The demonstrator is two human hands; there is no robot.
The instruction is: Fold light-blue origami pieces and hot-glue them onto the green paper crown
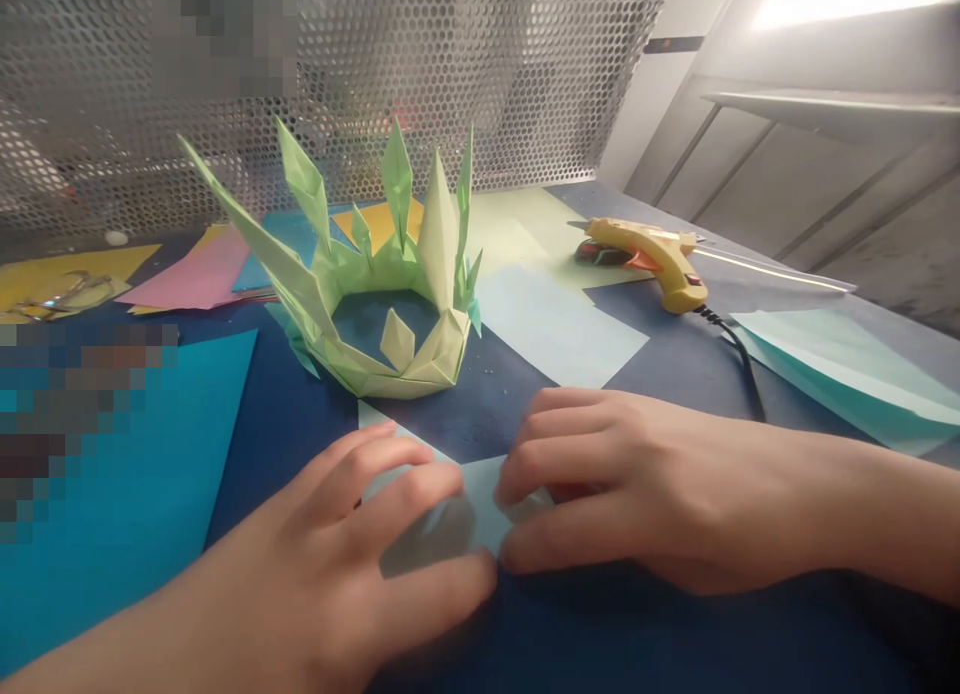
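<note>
A small light blue sheet of paper (484, 504) lies on the table in front of me, partly folded, with its edges mostly covered by my fingers. From the left, my left hand (360, 549) presses on it with bent fingers and the thumb along the near edge. My right hand (637, 484) grips its right side, fingers curled and thumb close to the left thumb tip. Just beyond my hands stands a pale green folded-paper crown (397, 382) with tall pointed spikes. What lies under my right fingers is hidden.
A yellow glue gun (682, 274) with a black cord lies at the back right. Pale blue paper (559, 319) and turquoise sheets (847, 364) lie nearby. A bright blue sheet (217, 434) is at left, pink paper (191, 274) behind. A perforated metal panel (480, 84) closes the back.
</note>
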